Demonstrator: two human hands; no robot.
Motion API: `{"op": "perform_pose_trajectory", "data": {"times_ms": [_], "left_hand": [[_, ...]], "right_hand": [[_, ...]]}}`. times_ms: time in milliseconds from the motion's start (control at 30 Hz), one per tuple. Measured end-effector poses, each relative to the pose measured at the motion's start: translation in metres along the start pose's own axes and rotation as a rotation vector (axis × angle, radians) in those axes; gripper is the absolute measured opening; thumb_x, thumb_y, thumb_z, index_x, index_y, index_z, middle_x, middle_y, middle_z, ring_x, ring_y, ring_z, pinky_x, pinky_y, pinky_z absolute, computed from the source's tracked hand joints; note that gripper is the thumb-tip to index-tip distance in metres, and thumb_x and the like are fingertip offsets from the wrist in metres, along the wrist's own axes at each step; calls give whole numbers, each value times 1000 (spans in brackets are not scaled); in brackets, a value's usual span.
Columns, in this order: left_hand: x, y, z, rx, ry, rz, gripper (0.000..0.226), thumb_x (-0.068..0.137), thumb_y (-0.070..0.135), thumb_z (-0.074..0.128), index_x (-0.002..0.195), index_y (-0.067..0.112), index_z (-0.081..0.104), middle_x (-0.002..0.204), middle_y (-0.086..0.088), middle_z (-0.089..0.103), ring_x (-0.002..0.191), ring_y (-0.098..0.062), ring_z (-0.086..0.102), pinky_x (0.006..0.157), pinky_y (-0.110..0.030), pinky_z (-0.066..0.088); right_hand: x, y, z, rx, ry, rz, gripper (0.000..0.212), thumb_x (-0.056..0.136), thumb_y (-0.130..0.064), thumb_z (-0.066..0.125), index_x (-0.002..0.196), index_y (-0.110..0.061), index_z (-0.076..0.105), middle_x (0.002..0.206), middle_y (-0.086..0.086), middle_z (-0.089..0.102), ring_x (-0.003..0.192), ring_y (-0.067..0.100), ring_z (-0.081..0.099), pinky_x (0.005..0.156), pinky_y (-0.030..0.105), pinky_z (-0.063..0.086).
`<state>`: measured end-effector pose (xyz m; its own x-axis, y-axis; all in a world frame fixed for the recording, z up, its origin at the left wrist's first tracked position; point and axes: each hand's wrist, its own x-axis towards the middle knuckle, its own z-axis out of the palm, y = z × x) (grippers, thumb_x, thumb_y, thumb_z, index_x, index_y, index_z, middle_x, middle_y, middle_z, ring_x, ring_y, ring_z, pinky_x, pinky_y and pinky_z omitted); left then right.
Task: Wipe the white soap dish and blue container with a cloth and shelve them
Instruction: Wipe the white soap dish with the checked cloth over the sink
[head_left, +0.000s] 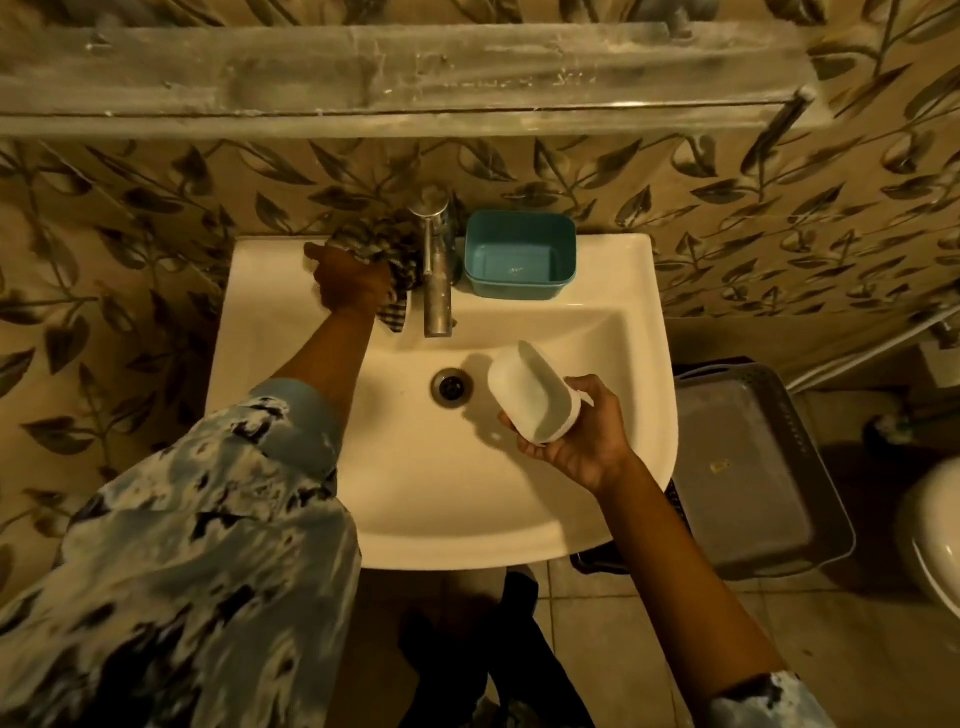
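Fingers (537, 451) of the right hand (582, 434) cup the white soap dish (530, 392) over the sink (519, 535), probably light, rigid, slippery plastic best held at its rims, while the left hand (353, 285) clutches the checked cloth (379, 239) by the tap (436, 291).

Dim amber light, warped edges
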<state>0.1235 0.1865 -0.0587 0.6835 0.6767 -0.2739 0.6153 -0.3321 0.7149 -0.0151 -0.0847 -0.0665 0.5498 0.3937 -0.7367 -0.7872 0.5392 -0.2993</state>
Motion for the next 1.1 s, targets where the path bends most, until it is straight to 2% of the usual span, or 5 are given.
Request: {"op": "perform_pose_trajectory", "data": {"times_ms": [367, 667, 767, 900, 1100], "left_hand": [[-68, -36, -81, -40, -24, 412, 43, 85, 37, 67, 110, 3, 65, 106, -6, 66, 97, -14, 60, 65, 3, 40], [-190, -63, -79, -168, -157, 570, 20, 81, 25, 71, 86, 8, 60, 76, 5, 65, 67, 2, 63, 63, -16, 54], [-211, -56, -54, -170, -194, 530, 27, 81, 22, 71, 97, 12, 52, 84, 12, 60, 73, 6, 61, 62, -9, 50], [-219, -51, -32, 4, -260, 415, 32, 84, 29, 64, 110, 16, 51, 105, 0, 64, 103, -23, 59, 94, -42, 46], [-233, -73, -45, 327, -704, 860, 46, 93, 32, 34, 138, 28, 44, 138, 0, 47, 133, -18, 31, 108, -38, 8]], "right_hand": [[-4, 23, 0, 132, -326, 38, 62, 71, -31, 51, 128, -8, 50, 124, 24, 54, 113, 42, 52, 86, 48, 47], [-7, 48, 17, 12, -256, -14, 53, 92, -53, 42, 111, -12, 71, 114, 15, 65, 98, 27, 63, 80, 39, 54], [-13, 54, 27, -109, -236, -11, 53, 93, -51, 40, 113, -12, 68, 111, 13, 66, 97, 24, 64, 81, 36, 55], [-16, 62, 34, -172, -212, -44, 52, 96, -49, 39, 127, -11, 57, 120, 13, 63, 107, 25, 60, 90, 35, 53], [-26, 48, 14, -53, -173, -50, 58, 95, -50, 36, 102, -4, 69, 95, 13, 73, 86, 23, 70, 76, 32, 57]]}}
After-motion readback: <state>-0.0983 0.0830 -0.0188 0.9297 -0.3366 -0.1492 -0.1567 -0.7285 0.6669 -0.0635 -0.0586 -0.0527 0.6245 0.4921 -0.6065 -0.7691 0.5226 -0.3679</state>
